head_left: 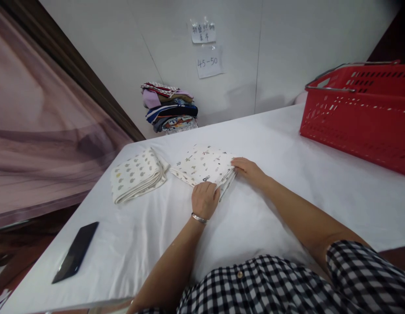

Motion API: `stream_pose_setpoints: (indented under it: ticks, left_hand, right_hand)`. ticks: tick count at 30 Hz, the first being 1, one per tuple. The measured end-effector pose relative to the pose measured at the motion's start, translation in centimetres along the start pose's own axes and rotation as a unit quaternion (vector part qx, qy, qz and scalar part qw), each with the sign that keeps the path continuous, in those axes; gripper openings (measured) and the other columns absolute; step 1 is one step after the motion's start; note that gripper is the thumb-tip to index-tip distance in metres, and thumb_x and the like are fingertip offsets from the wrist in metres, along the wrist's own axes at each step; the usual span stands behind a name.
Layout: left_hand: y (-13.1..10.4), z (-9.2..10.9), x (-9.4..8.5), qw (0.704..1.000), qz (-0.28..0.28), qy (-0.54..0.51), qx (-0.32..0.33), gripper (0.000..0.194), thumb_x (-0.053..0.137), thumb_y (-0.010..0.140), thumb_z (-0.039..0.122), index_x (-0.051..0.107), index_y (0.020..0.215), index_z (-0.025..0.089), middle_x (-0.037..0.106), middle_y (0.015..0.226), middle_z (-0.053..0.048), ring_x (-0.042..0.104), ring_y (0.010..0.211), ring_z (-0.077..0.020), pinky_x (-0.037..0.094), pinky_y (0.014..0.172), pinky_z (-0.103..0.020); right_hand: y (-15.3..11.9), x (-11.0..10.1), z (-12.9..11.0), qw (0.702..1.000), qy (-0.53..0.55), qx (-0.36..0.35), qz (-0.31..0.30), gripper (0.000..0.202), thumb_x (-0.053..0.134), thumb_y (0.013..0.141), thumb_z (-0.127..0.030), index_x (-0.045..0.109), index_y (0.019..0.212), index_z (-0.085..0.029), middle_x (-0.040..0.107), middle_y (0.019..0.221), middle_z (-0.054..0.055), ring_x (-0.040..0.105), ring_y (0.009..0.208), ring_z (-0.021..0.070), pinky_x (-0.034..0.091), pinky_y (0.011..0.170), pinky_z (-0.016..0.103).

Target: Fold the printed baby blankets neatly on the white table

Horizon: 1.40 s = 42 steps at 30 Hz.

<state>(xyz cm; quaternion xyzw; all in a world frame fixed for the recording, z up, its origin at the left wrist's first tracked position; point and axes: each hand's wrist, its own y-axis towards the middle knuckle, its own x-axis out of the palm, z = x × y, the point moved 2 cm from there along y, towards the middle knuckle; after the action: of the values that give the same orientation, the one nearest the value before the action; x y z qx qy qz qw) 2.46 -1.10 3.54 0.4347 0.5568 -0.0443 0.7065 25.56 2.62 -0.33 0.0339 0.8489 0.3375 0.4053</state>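
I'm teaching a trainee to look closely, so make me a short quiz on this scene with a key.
1. Which hand has a bracelet at its wrist?
2. Fill the gap: the lower paper on the wall reads ____.
3. What do the left hand and right hand both touch? A: the red basket; B: the cloth with scattered prints; C: the dark flat object.

Key: 1. left hand; 2. 45-50; 3. B.

Red basket [356, 115] at right; paper signs [209, 69] on wall [287, 48].
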Motion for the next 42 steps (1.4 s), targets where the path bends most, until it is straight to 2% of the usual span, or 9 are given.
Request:
stream_pose_setpoints:
  ticks: [4, 7, 15, 19, 23, 29, 33, 37, 42]
  left_hand:
    - [-0.3, 0.9, 0.8, 0.996, -0.062, 0.029, 0.049, 0.012, 0.053, 0.084, 0.023, 0.057, 0.073, 0.020, 0.059, 0.075, -0.004, 0.053, 0.077, -0.0192, 0.034, 0.071, -0.033]
    - [-0.5, 1.5, 1.2, 0.994, -0.084, 0.044, 0.057, 0.011, 0.054, 0.083, 0.022, 0.056, 0.072, 0.020, 0.059, 0.077, -0.004, 0.051, 0.078, -0.0201, 0.033, 0.069, -0.033]
    - [0.0, 0.3, 0.2, 0.998, -0.037, 0.039, 0.024, 0.015, 0.048, 0.087, 0.023, 0.057, 0.075, 0.020, 0.059, 0.076, -0.004, 0.052, 0.076, -0.0186, 0.033, 0.073, -0.033]
    - [0.0, 1.0, 0.8, 0.992, -0.097, 0.063, 0.047, 0.013, 0.051, 0.085, 0.020, 0.056, 0.072, 0.020, 0.057, 0.075, -0.004, 0.051, 0.076, -0.0200, 0.033, 0.070, -0.034]
    - [-0.1, 1.6, 1.1, 0.988, -0.132, 0.068, 0.032, 0.013, 0.050, 0.086, 0.019, 0.057, 0.075, 0.020, 0.056, 0.077, -0.005, 0.050, 0.079, -0.0209, 0.033, 0.069, -0.034]
    - [-0.2, 1.2, 0.7, 0.990, -0.135, 0.044, 0.022, 0.013, 0.051, 0.087, 0.025, 0.057, 0.077, 0.020, 0.057, 0.081, -0.005, 0.050, 0.079, -0.0205, 0.034, 0.069, -0.035]
    - [-0.3, 1.1, 0.6, 0.991, -0.134, 0.020, 0.011, 0.009, 0.054, 0.085, 0.026, 0.059, 0.080, 0.020, 0.058, 0.082, -0.005, 0.051, 0.081, -0.0207, 0.035, 0.070, -0.035]
    - [-0.2, 0.8, 0.3, 0.991, -0.132, 0.006, 0.007, 0.007, 0.058, 0.083, 0.027, 0.060, 0.083, 0.020, 0.059, 0.082, -0.004, 0.052, 0.082, -0.0204, 0.036, 0.071, -0.034]
    - [-0.2, 0.2, -0.2, 0.994, -0.110, 0.008, 0.006, 0.012, 0.050, 0.088, 0.025, 0.061, 0.085, 0.021, 0.060, 0.081, -0.004, 0.052, 0.079, -0.0189, 0.036, 0.071, -0.034]
  right_hand:
    - [-0.1, 0.5, 0.5, 1.000, -0.013, 0.003, -0.025, 0.025, 0.044, 0.091, -0.028, 0.066, 0.104, -0.024, 0.066, 0.110, 0.005, 0.053, 0.114, 0.0222, 0.045, 0.096, 0.043]
    - [-0.2, 0.5, 1.0, 0.999, -0.024, 0.000, -0.039, 0.023, 0.047, 0.090, -0.027, 0.068, 0.100, -0.025, 0.065, 0.111, 0.005, 0.052, 0.115, 0.0232, 0.046, 0.095, 0.043]
    - [-0.1, 0.1, 0.4, 0.999, -0.021, -0.026, -0.003, 0.026, 0.044, 0.092, -0.028, 0.066, 0.104, -0.024, 0.065, 0.110, 0.006, 0.052, 0.115, 0.0217, 0.046, 0.097, 0.041]
    - [-0.1, 0.7, 0.8, 0.999, -0.039, -0.010, -0.025, 0.023, 0.047, 0.090, -0.026, 0.068, 0.100, -0.025, 0.066, 0.109, 0.005, 0.053, 0.114, 0.0222, 0.047, 0.095, 0.042]
    - [-0.2, 0.9, 1.1, 0.998, -0.051, -0.004, -0.038, 0.022, 0.050, 0.088, -0.023, 0.068, 0.100, -0.025, 0.065, 0.110, 0.005, 0.053, 0.115, 0.0226, 0.047, 0.094, 0.042]
    - [-0.3, -0.1, 1.0, 0.997, -0.047, 0.000, -0.058, 0.027, 0.051, 0.088, -0.030, 0.062, 0.113, -0.028, 0.059, 0.122, 0.004, 0.045, 0.123, 0.0244, 0.042, 0.100, 0.045]
    - [-0.6, -0.6, 1.9, 0.997, -0.042, 0.017, -0.062, 0.034, 0.054, 0.087, -0.034, 0.058, 0.120, -0.028, 0.053, 0.131, 0.004, 0.040, 0.127, 0.0260, 0.038, 0.104, 0.047]
    - [-1.0, -0.5, 3.0, 0.998, -0.039, 0.032, -0.047, 0.034, 0.053, 0.087, -0.031, 0.058, 0.121, -0.028, 0.052, 0.132, 0.004, 0.041, 0.127, 0.0248, 0.039, 0.104, 0.046]
    - [-1.2, -0.3, 3.4, 0.997, -0.032, 0.058, -0.029, 0.033, 0.049, 0.089, -0.026, 0.058, 0.120, -0.030, 0.055, 0.129, 0.002, 0.046, 0.123, 0.0220, 0.039, 0.103, 0.043]
